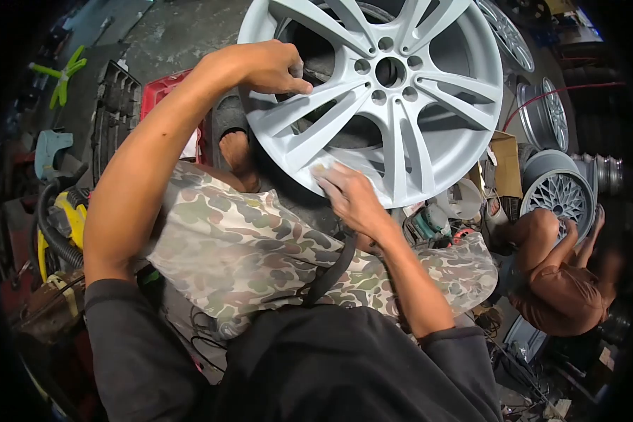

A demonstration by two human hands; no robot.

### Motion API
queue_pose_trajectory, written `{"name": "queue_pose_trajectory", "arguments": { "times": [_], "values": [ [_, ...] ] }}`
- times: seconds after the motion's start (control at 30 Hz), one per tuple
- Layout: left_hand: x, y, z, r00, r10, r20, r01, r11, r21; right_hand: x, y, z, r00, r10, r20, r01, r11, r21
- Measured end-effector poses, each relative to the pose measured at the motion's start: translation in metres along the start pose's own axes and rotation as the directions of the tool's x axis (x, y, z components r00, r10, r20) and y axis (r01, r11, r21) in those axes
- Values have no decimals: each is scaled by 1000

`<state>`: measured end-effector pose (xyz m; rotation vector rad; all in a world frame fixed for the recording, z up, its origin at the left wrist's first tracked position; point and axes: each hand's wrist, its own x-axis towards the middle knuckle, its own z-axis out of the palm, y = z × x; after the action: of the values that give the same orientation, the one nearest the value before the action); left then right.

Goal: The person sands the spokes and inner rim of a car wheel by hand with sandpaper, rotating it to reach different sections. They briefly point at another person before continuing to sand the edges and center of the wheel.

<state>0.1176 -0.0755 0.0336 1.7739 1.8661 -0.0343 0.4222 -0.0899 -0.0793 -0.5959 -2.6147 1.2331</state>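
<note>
A large pale grey wheel rim (429, 98) with paired spokes and a round centre hole lies in front of me. My left hand (278, 69) rests at its left side, fingers curled down over a spoke, the thumb side near the spoke's surface; what its fingers hold is partly hidden. My right hand (348, 193) is at the rim's lower edge, its dusty fingers pressed together on the base of a spoke. A small yellowish bit shows at those fingertips, too small to name. Camouflage cloth (246, 239) covers my legs below the rim.
At the right a person (563, 281) crouches by a mesh-spoked wheel (559, 197). More rims (545, 112) stand behind. A cardboard box (505, 162) and a teal power tool (429, 224) are right of the rim; a red crate (163, 95) and yellow tool (72, 218) are at left.
</note>
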Motion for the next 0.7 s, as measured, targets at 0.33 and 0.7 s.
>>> {"name": "queue_pose_trajectory", "arguments": {
  "times": [0.33, 0.7],
  "values": [
    [7, 2, 1, 998, 2, 58, -3, 1000, 11, -10, -19, 11, 984, -144, -102, 116, 963, -243],
    [0, 5, 3, 997, 9, 81, -8, 1000, -9, 1, -26, 20, 972, -216, -94, 171, 920, -352]
  ]
}}
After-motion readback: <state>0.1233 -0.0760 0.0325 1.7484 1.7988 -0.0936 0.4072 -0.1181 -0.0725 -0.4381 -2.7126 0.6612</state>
